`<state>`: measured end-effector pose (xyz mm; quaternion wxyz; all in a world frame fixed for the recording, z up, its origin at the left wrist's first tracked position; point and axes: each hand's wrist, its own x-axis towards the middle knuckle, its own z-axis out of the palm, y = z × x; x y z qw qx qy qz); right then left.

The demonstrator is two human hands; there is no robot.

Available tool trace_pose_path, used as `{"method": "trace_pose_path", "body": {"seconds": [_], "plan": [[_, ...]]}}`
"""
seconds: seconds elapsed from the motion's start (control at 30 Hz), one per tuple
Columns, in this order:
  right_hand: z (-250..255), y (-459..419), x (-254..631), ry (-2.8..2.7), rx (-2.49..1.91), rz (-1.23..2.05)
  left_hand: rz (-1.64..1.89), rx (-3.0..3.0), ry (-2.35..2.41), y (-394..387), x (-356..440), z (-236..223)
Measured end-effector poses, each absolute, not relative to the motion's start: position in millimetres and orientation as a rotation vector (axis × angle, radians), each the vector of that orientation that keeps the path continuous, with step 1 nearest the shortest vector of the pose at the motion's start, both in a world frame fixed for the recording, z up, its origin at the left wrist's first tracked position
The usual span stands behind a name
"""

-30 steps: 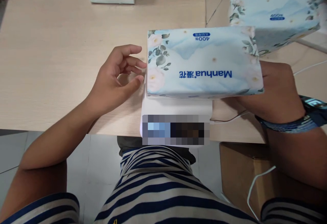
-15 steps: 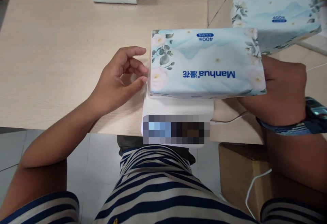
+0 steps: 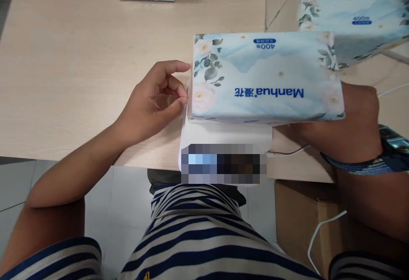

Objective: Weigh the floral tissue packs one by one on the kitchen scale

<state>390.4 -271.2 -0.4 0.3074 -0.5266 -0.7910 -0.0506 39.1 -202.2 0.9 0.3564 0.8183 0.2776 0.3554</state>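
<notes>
Covering part of the white device [image 3: 226, 133], the pack [image 3: 268, 73] has the left hand [image 3: 162, 95], index finger and thumb apart, at one end, the right hand [image 3: 354, 105], fingers hidden, grip unclear, at the other.

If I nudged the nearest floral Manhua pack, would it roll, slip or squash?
The nearest Manhua pack probably won't roll, given its flat, boxy sides. Its smooth-looking printed wrapper may be a little slippery. The slightly uneven lower edge suggests it might give when squeezed.
</notes>
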Motion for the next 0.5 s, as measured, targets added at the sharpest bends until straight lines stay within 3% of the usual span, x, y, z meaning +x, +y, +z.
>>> {"method": "trace_pose_path", "body": {"seconds": [0.5], "plan": [[-7.4, -274.0, 395.7, -2.103, -1.483, -0.196, 0.94, 2.022, 0.783, -207.5, 44.5, 5.5]]}}
